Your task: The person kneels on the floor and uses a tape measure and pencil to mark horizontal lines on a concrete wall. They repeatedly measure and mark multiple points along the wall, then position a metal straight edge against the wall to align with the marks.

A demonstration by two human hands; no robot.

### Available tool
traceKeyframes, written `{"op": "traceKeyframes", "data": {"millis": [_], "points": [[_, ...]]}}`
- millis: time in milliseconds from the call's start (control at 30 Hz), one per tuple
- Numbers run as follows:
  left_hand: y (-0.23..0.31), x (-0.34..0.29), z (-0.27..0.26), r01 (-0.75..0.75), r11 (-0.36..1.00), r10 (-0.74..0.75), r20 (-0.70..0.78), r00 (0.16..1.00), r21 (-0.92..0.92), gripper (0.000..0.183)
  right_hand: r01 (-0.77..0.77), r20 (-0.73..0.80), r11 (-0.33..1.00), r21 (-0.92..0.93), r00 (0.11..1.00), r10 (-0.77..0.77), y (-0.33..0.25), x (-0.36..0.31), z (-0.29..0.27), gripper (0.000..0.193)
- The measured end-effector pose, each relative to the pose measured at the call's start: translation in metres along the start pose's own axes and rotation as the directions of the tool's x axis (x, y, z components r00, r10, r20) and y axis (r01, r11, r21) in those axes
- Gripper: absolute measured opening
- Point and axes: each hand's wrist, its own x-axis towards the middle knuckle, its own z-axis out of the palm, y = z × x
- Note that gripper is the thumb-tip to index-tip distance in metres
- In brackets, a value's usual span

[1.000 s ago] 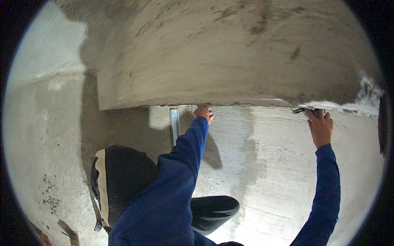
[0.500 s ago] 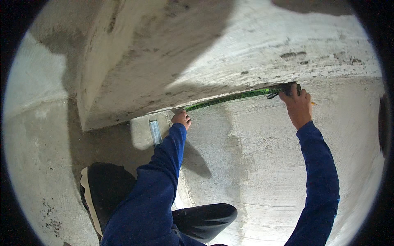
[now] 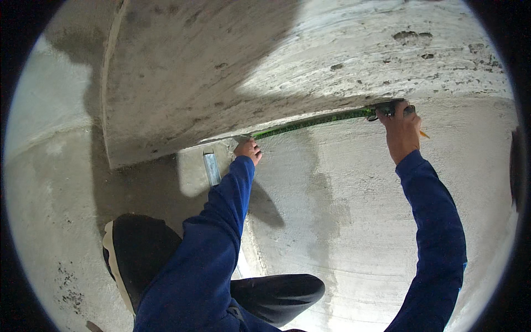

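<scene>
A tape measure with a green blade (image 3: pixel 315 122) stretches along the corner where two rough plastered surfaces meet. My left hand (image 3: pixel 248 150) has its fingers closed at the blade's left end, by the edge of the surface. At the other end, my right hand (image 3: pixel 402 133) grips the dark case (image 3: pixel 387 108) and presses it into the corner. A thin orange-yellow tip (image 3: pixel 424 134) sticks out beside the right hand; what it belongs to is hidden.
A short metal channel (image 3: pixel 212 169) stands just left of my left forearm. A broad, pitted concrete face (image 3: pixel 221 83) rises above the tape and ends in an edge at the left. My dark-clad knee (image 3: pixel 279 299) and dark shoe (image 3: pixel 141 254) are below.
The view has shifted slightly. Both hands appear a little higher in the picture, with the tape still stretched between them in the corner.
</scene>
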Motion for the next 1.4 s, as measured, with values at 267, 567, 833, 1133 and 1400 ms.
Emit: {"op": "traceKeyframes", "data": {"millis": [267,567,833,1133,1400], "points": [[0.001,-0.008,0.011,0.001,0.996,0.005,-0.069,0.998,0.088,0.033,-0.042,-0.088,0.997,-0.060,0.995,0.037,-0.013,-0.010,0.020,0.055],[-0.003,0.010,0.001,-0.035,0.992,0.025,0.078,0.997,0.122,0.036,-0.043,-0.096,0.977,-0.209,0.995,0.023,-0.017,-0.008,0.024,0.051],[-0.010,0.075,-0.034,-0.095,0.974,0.054,0.200,0.978,0.204,0.040,-0.030,-0.067,0.993,-0.116,0.997,0.022,-0.016,-0.007,0.027,0.057],[-0.029,-0.012,0.023,-0.418,0.268,0.846,-0.004,0.534,0.868,0.040,-0.042,-0.156,0.992,-0.119,0.988,0.024,-0.016,-0.008,0.029,0.038],[-0.075,-0.121,0.064,-0.633,-0.341,0.716,0.628,0.304,0.695,0.056,-0.015,-0.104,0.991,-0.136,0.995,0.000,-0.013,-0.009,0.026,0.050]]}}
